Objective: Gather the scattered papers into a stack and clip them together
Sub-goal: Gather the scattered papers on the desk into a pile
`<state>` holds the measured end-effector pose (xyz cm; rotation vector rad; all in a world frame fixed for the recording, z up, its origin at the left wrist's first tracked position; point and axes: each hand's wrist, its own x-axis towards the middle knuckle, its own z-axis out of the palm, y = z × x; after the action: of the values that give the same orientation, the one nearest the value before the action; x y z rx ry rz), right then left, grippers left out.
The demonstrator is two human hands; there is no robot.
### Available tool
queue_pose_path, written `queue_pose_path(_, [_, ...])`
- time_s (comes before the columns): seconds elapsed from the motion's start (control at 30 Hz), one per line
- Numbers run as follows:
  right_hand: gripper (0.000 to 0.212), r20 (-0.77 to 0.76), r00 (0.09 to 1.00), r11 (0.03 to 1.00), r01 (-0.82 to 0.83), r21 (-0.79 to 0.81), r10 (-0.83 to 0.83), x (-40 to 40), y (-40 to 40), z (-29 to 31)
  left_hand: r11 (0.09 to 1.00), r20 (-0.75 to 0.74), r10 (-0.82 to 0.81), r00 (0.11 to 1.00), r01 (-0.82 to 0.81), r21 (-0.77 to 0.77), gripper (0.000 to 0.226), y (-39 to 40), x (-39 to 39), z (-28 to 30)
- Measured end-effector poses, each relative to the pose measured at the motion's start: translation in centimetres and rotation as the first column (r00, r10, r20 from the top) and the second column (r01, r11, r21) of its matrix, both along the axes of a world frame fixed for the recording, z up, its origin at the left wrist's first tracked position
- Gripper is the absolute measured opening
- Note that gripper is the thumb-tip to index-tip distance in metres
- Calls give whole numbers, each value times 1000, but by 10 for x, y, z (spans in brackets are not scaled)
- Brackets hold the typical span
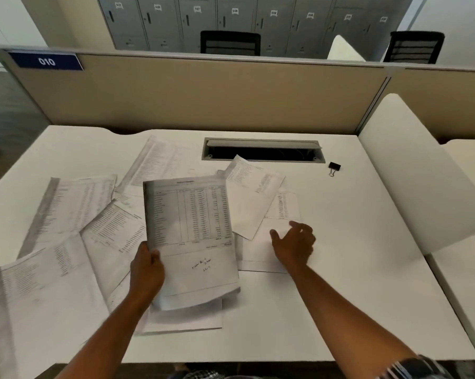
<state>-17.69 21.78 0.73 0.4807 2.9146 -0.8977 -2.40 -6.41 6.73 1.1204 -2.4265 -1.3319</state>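
Note:
Several printed sheets lie scattered over the white desk (353,242). My left hand (146,272) grips the left edge of a table-printed sheet (192,231), lifted above the others at the desk's middle. My right hand (295,246) hovers with fingers spread over a blank-looking sheet (258,253) to the right; I cannot tell whether it touches the paper. More sheets spread to the left (72,206) and to the back (255,198). A black binder clip (334,168) lies at the back right, apart from the papers and both hands.
A cable slot (263,151) with a raised lid opens at the desk's back middle. A tan partition (203,94) stands behind the desk. A white side divider (422,173) bounds the right. Two black chairs and grey lockers stand beyond.

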Motion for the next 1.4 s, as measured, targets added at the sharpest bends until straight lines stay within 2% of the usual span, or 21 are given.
queue_pose_path(0.07, [97, 134, 990, 987, 27, 157, -49, -13, 6, -5, 1000, 30, -14, 999, 14, 27, 17, -13, -2, -7])
queue_pose_path(0.13, [114, 214, 976, 969, -7, 245, -47, -20, 10, -6, 998, 65, -27, 997, 24, 54, 17, -23, -6, -13])
queue_pose_path(0.23, [116, 232, 972, 940, -54, 337, -27, -27, 8, -4, 994, 117, -55, 992, 43, 105, 23, -38, -11, -25])
queue_pose_path(0.3, [112, 269, 963, 942, -66, 329, -27, -30, 8, -1, 987, 145, -76, 986, 54, 150, 28, -42, -13, -32])
queue_pose_path(0.37, [112, 327, 943, 967, -26, 254, -61, -33, 7, 3, 980, 176, -96, 980, 62, 192, 31, -46, -14, -39])
queue_pose_path(0.47, [110, 368, 926, 996, 73, 44, -84, -37, 12, 4, 968, 203, -123, 971, 72, 239, 33, -54, -17, -46])
queue_pose_path(0.53, [88, 373, 925, 982, 133, -136, -74, -38, 19, 2, 959, 205, -145, 968, 87, 271, 33, -61, -20, -48])
queue_pose_path(0.7, [38, 329, 939, 828, 261, -496, -99, -38, 27, -1, 945, 183, -165, 969, 101, 312, 32, -71, -23, -49])
queue_pose_path(0.77, [36, 355, 935, 743, 256, -618, -27, -36, 24, 2, 941, 178, -170, 969, 106, 320, 34, -73, -23, -53])
queue_pose_path(0.83, [43, 365, 931, 716, 239, -656, 24, -36, 23, -1, 939, 172, -169, 970, 106, 329, 36, -75, -23, -57])
queue_pose_path(0.9, [41, 348, 937, 703, 216, -677, 46, -33, 20, -4, 936, 162, -161, 974, 98, 338, 37, -77, -22, -59])
queue_pose_path(1.1, [36, 251, 967, 685, 207, -699, -35, -26, 40, -16, 942, 172, -149, 974, 87, 324, 39, -74, -28, -62])
queue_pose_path(1.27, [22, 158, 971, 591, 236, -772, -181, -19, 71, -9, 953, 187, -120, 975, 60, 297, 38, -67, -27, -64])
queue_pose_path(1.4, [29, 181, 958, 499, 270, -824, -220, -15, 96, -13, 962, 192, -102, 976, 47, 270, 36, -53, -21, -62])
